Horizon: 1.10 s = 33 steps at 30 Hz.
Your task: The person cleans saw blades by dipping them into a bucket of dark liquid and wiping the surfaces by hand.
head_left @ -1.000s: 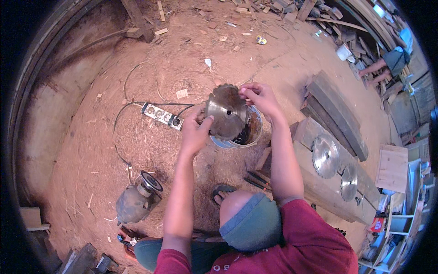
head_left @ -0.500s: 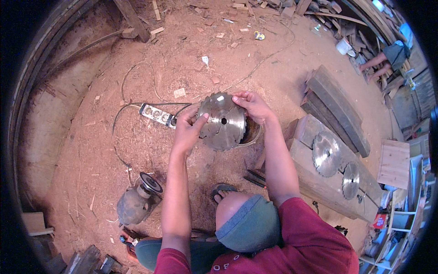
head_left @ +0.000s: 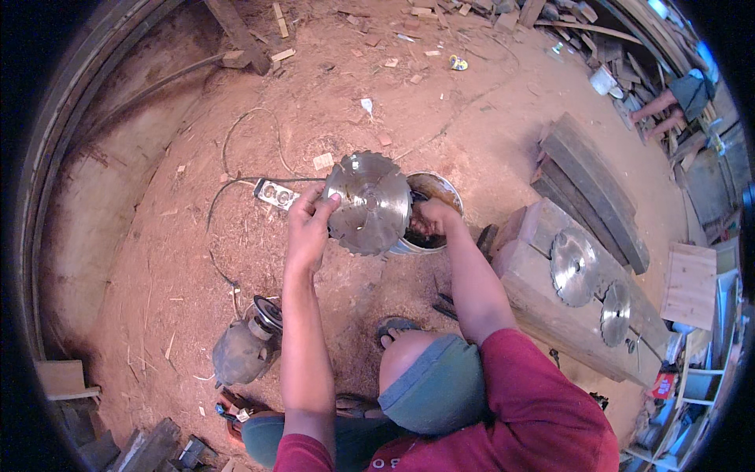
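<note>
two long dark timbers (head_left: 602, 197) are laid on the ground well to the right of both hands, and between them and the grip a thick wooden block (head_left: 527, 263) is set. just right of the left-hand grip, partly covered by the blade's edge, a bucket (head_left: 445, 189) with a stained inner wall is seen. below and to the left of the grip, a grinding machine (head_left: 241, 352) with a dark disc is placed on the ground

the round saw blade (head_left: 370, 224) is held in the air by the left hand (head_left: 311, 216) alone, its broad face turned up toward the view. its left rim is pinched, the thumb laid on the face and the fingers passed behind. the right hand (head_left: 432, 216) is lowered into the bucket's mouth; whether anything is gripped there cannot be told. two more toothed blades (head_left: 575, 267) are rested on the block, and a power strip (head_left: 275, 193) is lain on the ground just left of the left-hand grip

the held blade is judged stiff and fairly weighty for its thinness, apt to sag away from a one-sided pinch, and perhaps slippery where its metal shines. it is best taken by the flat, inside the rim, with the teeth kept off the skin

no writing can be read on the blade's face. pale letters are carried low on the red shirt (head_left: 543, 393), cut by the lower edge, and pale print on a small red packet (head_left: 663, 385), far right of the grip, is too small to be made out
</note>
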Motion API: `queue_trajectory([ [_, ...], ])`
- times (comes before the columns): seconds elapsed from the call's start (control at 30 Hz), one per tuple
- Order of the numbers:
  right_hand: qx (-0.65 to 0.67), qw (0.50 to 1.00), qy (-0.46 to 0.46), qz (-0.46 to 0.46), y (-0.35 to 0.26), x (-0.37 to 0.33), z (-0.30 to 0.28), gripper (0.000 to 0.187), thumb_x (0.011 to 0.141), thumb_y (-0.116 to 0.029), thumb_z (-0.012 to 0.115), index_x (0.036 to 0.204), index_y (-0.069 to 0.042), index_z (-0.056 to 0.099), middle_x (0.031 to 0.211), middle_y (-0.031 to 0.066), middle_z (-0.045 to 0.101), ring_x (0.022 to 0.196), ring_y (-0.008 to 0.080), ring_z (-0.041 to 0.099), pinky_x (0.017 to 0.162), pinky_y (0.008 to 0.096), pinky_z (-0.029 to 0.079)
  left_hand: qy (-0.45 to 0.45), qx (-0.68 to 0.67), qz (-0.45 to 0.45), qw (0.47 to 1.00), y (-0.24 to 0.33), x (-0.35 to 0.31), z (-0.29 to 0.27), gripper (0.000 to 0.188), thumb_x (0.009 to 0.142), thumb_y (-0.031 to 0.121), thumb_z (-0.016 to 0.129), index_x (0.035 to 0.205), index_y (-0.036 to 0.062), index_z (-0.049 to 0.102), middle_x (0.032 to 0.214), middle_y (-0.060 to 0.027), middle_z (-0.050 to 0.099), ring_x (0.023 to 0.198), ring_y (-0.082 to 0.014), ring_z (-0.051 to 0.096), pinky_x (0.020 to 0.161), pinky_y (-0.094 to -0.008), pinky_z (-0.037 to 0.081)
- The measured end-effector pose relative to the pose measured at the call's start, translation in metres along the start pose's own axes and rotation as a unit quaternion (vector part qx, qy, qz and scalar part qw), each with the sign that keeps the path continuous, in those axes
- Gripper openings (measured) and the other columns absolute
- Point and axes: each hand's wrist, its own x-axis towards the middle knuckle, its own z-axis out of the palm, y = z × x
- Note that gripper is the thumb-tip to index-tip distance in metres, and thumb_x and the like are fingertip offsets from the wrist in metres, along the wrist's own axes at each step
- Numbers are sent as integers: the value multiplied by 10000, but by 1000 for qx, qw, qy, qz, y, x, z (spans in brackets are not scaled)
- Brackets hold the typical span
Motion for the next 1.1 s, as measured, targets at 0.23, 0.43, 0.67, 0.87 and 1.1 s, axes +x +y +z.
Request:
queue_trajectory([
  [0.23,310,941,50,-126,-174,-117,-40,278,974,-189,525,818,16,629,698,108,641,550,177,610,480,310,494,5,37,-17,999,-15,1,2,266,890,20,647,1153,-12,628,926,-59,692,833,-94,616,732,-254,486],
  [0.43,270,938,51,-210,-188,-125,-41,243,944,-193,640,997,42,674,879,97,691,733,157,655,671,286,558,-38,-48,20,998,-35,9,28,233,849,-60,610,1066,15,567,954,-65,688,825,-102,634,722,-250,496],
  [0.67,112,910,229,-326,-142,-117,-39,247,873,-111,739,1077,6,667,923,66,680,823,118,628,687,289,562,38,-214,31,976,-66,18,31,456,795,-131,535,1214,48,520,1134,-87,633,996,-209,653,822,-349,572],
  [0.87,486,847,-7,-215,-147,-124,-12,315,918,-141,718,1175,-20,582,1019,73,685,862,163,682,662,316,580,45,-271,-5,962,-66,10,46,552,801,-144,534,1313,50,465,1241,-94,594,1091,-237,629,892,-390,567],
  [1.1,426,870,42,-244,-130,-123,-29,223,913,-127,721,1088,-32,621,998,83,705,838,151,691,647,283,588,-50,-260,-79,961,-37,7,27,349,937,118,662,1260,46,552,1186,-107,653,1016,-227,680,820,-404,613],
])
